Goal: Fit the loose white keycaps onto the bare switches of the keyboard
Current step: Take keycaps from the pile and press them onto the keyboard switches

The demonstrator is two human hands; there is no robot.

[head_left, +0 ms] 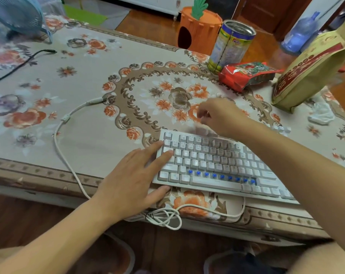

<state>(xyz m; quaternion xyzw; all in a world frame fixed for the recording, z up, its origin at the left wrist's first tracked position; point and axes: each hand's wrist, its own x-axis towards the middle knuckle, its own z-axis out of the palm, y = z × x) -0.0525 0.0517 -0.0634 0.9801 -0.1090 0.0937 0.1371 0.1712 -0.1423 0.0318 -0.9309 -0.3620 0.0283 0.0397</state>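
Observation:
A white keyboard (217, 163) lies near the table's front edge. One row has several bare blue switches (221, 177), running from left of centre to the right. My left hand (134, 175) rests flat on the keyboard's left end, fingers spread on the keys, thumb at its front edge. My right hand (221, 115) hovers just beyond the keyboard's far edge, fingers curled and blurred; whether it holds a keycap I cannot tell. Loose white keycaps (280, 129) lie on the cloth to the right of my right forearm.
The keyboard's white cable (68, 123) loops left and coils at the table's front edge (167, 216). A tin can (232, 44), a red packet (246, 74) and a yellow bag (310, 70) stand at the back right. A blue fan (17, 16) is far left.

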